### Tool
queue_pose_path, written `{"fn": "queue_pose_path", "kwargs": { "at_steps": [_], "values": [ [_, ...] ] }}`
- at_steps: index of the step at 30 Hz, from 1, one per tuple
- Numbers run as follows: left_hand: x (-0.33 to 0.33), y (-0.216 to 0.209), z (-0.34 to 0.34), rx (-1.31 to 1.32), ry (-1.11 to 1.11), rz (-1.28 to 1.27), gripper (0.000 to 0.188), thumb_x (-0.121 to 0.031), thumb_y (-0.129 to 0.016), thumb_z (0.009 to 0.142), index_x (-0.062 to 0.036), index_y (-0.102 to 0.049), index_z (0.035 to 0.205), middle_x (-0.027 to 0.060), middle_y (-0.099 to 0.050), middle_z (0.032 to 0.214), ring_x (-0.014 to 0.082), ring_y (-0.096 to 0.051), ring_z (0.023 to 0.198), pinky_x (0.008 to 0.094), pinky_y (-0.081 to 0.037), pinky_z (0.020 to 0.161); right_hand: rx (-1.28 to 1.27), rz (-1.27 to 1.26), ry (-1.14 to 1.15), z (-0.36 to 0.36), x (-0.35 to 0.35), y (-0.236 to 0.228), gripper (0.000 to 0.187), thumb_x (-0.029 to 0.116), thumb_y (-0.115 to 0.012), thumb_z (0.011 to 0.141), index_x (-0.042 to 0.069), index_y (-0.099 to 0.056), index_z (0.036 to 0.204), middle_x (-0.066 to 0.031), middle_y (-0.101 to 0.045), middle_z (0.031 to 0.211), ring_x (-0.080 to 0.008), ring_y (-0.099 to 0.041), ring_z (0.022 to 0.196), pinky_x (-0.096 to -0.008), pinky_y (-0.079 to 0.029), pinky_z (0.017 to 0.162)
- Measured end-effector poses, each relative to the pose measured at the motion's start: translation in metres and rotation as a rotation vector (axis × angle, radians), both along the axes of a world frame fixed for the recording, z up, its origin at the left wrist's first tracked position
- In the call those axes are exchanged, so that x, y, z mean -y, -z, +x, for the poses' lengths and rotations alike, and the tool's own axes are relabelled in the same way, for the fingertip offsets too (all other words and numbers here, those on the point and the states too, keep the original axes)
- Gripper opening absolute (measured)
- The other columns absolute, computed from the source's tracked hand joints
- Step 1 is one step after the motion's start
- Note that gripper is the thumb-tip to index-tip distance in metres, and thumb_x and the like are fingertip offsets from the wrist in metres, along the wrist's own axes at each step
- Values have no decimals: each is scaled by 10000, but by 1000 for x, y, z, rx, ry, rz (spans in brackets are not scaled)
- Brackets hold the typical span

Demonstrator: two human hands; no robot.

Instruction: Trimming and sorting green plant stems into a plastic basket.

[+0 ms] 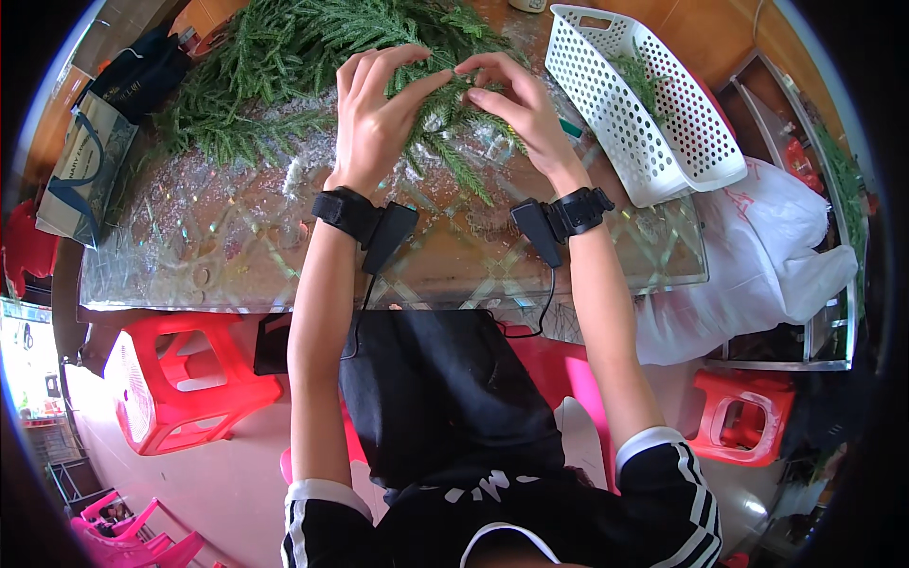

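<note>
Over the far part of the table, my left hand and my right hand meet above a green artificial pine sprig. Both hands have their fingertips closed at the top of this sprig, whose needled tips hang below them. Exactly what lies between the fingertips is partly hidden. Behind my hands a large heap of artificial pine branches spreads over the table, and one branch reaches toward my left wrist.
White flakes lie scattered on the glass-topped table. A white perforated basket holding some green sprigs stands at the right, beside a white plastic bag. A paper bag is at the left edge. Red stools stand below.
</note>
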State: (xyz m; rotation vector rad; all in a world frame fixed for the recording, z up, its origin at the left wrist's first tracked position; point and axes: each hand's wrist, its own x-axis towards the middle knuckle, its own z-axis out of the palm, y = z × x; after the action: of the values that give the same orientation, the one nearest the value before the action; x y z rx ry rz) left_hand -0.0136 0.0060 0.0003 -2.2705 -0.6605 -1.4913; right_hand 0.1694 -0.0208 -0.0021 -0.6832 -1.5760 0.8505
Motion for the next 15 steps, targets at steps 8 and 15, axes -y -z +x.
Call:
{"fn": "queue_pose_path", "kwargs": {
  "at_steps": [8,15],
  "values": [
    [2,1,-1,-91,-80,26,325,-40,-648,653,-181,-678,944,6,-565,1060,210,-530,993,406,-345,916,39,-49,14,4,-1,0,224,30,-592,815,44,-565,1037,6,-546,811,-57,-516,722,-211,-418,656],
    [9,-4,7,-146,-63,29,373,-59,-670,639,-191,-669,988,4,-555,1087,215,-511,1023,409,-349,929,-8,-101,-54,7,-3,2,330,-43,-578,804,44,-502,1113,-18,-574,901,-72,-542,787,-228,-434,681]
  ]
}}
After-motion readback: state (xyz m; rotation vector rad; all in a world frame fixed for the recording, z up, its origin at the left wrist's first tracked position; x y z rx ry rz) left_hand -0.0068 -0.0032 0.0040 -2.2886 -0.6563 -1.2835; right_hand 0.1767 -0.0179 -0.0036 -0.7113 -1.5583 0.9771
